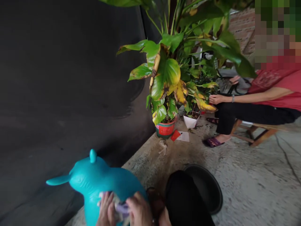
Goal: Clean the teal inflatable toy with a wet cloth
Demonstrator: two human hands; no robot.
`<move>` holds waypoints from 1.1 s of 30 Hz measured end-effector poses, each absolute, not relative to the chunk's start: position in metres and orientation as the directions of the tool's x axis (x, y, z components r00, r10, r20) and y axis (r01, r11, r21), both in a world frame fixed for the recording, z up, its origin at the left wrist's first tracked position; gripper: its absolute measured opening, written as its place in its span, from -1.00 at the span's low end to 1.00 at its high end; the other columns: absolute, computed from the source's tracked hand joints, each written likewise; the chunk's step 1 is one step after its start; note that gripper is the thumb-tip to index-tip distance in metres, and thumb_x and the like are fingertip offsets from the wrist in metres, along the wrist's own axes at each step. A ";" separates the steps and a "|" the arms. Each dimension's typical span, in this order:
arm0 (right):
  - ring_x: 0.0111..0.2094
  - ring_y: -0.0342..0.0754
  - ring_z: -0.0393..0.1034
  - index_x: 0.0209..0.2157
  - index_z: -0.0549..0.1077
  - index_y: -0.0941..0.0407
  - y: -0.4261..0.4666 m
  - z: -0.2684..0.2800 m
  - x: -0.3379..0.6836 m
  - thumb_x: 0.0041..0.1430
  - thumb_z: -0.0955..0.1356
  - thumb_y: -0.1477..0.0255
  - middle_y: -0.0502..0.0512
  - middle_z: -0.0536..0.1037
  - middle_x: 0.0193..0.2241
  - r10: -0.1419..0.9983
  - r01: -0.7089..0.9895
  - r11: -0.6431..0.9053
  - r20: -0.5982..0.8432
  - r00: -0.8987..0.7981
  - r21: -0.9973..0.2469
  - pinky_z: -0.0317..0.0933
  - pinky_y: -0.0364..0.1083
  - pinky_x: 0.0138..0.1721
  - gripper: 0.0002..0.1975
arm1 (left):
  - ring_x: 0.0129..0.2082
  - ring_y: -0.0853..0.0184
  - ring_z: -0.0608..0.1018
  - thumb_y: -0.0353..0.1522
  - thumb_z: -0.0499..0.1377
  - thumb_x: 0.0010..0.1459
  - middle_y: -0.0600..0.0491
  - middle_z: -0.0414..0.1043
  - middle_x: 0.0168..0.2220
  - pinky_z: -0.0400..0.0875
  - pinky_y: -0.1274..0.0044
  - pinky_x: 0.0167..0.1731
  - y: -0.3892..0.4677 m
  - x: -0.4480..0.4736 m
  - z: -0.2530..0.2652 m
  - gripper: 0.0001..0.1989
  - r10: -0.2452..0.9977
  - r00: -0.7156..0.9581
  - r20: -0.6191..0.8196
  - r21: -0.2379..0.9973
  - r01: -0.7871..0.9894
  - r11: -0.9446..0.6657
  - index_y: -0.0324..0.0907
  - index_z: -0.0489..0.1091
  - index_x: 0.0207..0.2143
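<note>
Head view looks down on our two hands at the bottom edge, both pressed against the flank of a turquoise inflatable animal toy (94, 180) that stands on the concrete floor (246, 175) beside a dark curtain (58, 78). Our left hand (107, 210) lies flat on the toy with the fingers spread, and our right hand (139, 212) curls over a pale, purplish cloth (121, 208) held against the toy's skin — whether the fingers actually pinch it we cannot tell, since they are blurred and partly cut off. Just to our right sits a black basin (207, 191), with our dark-clad knee in front of it. Further back stand a leafy potted plant (166, 84) in a red and green pot (several leaves yellowing) and a seated person (258, 100) on a wooden stool. We judge the risk to be the toy itself — light and rounded, it could roll or skid away under a one-sided push, or tip towards the basin.
</note>
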State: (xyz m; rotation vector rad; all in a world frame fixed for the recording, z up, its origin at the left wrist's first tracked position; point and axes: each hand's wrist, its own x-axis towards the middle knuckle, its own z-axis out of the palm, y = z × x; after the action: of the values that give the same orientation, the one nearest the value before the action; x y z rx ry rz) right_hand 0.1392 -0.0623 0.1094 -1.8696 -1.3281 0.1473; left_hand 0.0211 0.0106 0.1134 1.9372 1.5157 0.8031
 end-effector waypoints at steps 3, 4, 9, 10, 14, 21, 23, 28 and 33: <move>-0.19 -0.01 0.44 -0.04 0.35 -0.03 -0.078 0.202 0.194 0.12 0.18 0.53 0.07 0.49 -0.21 0.782 0.673 0.025 0.434 0.447 -0.739 0.37 -0.03 -0.18 -0.61 | 0.34 0.19 0.15 -0.03 -0.14 0.24 -0.05 0.24 0.28 -0.01 0.17 0.35 0.018 0.077 0.193 -0.41 0.936 0.278 0.215 0.743 0.575 -0.342 -0.16 0.33 0.13; -0.17 -0.03 0.42 -0.01 0.34 -0.01 -0.089 0.232 0.216 0.18 0.15 0.53 0.08 0.48 -0.19 0.762 0.660 0.101 0.485 0.430 -0.744 0.36 -0.04 -0.14 -0.62 | 0.33 0.21 0.19 -0.03 -0.11 0.24 -0.04 0.25 0.28 0.01 0.19 0.35 0.016 0.100 0.219 -0.43 0.909 0.339 0.241 0.751 0.529 -0.396 -0.15 0.33 0.13; -0.05 -0.09 0.37 0.05 0.36 0.01 -0.166 0.313 0.318 0.30 0.16 0.52 0.10 0.46 -0.09 0.600 0.766 0.043 0.629 0.494 -0.642 0.27 -0.10 0.01 -0.64 | 0.26 0.30 0.31 -0.08 -0.09 0.28 0.02 0.36 0.21 0.14 0.31 0.31 -0.024 0.215 0.301 -0.51 0.735 0.605 0.307 0.770 0.296 -0.565 -0.10 0.41 0.06; -0.03 -0.09 0.37 0.06 0.37 0.01 -0.183 0.311 0.334 0.31 0.18 0.50 0.09 0.45 -0.07 0.579 0.788 -0.022 0.635 0.512 -0.615 0.28 -0.10 0.01 -0.65 | 0.26 0.30 0.30 -0.09 -0.10 0.29 0.01 0.37 0.20 0.13 0.32 0.31 -0.035 0.237 0.303 -0.51 0.690 0.661 0.296 0.766 0.267 -0.585 -0.11 0.41 0.06; -0.04 -0.04 0.40 0.06 0.38 -0.01 -0.242 0.238 0.389 0.31 0.18 0.39 0.10 0.47 -0.06 0.542 0.759 -0.293 0.553 0.633 -0.581 0.31 -0.03 0.01 -0.66 | 0.33 0.30 0.17 -0.18 -0.16 0.31 -0.06 0.26 0.27 0.01 0.38 0.34 -0.074 0.303 0.266 -0.49 0.519 0.852 0.072 0.719 0.316 -0.619 -0.20 0.35 0.13; 0.20 0.17 0.22 0.23 0.23 0.13 -0.285 0.025 0.415 -0.03 0.24 0.62 0.31 0.29 0.21 0.545 0.526 -0.838 -0.247 0.801 -0.141 0.26 0.08 0.08 -0.29 | 0.36 -0.06 0.08 -0.31 0.07 0.10 -0.20 -0.01 0.37 -0.13 -0.16 0.24 -0.070 0.305 0.191 -0.41 0.397 0.816 -0.419 0.399 0.559 -0.727 -0.20 0.21 0.22; 0.32 0.21 -0.04 0.26 0.18 0.17 -0.281 -0.004 0.411 -0.14 0.27 0.68 0.31 0.12 0.30 0.570 0.562 -0.818 -0.300 0.765 -0.122 0.16 0.11 0.16 -0.17 | 0.32 0.01 0.19 -0.33 0.03 0.11 -0.17 0.13 0.33 -0.08 -0.12 0.25 -0.059 0.298 0.194 -0.45 0.390 0.814 -0.431 0.400 0.560 -0.726 -0.18 0.25 0.19; 0.37 0.15 -0.33 0.34 -0.06 0.22 -0.257 -0.039 0.433 -0.07 0.27 0.66 0.30 -0.16 0.37 0.617 0.633 -0.768 -0.379 0.689 -0.099 -0.10 0.13 0.29 -0.11 | 0.29 0.09 0.25 -0.29 -0.04 0.16 -0.13 0.21 0.29 -0.01 0.02 0.29 -0.051 0.296 0.207 -0.43 0.378 0.805 -0.456 0.410 0.568 -0.714 -0.21 0.20 0.23; 0.36 0.28 -0.31 0.32 0.01 0.25 -0.242 -0.075 0.446 -0.21 0.44 0.58 0.43 -0.09 0.34 0.622 0.667 -0.740 -0.458 0.635 -0.081 -0.23 0.27 0.29 0.02 | 0.30 0.18 0.24 -0.27 -0.04 0.19 -0.10 0.24 0.28 -0.14 0.09 0.35 -0.059 0.297 0.209 -0.48 0.323 0.845 -0.427 0.458 0.510 -0.728 -0.14 0.23 0.20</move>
State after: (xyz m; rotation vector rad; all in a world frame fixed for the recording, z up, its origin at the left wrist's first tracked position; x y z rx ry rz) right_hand 0.4464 -0.2423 -0.0752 -2.9269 -1.1573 0.7612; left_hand 0.2966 -0.0589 0.2086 2.4420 0.6062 -0.4291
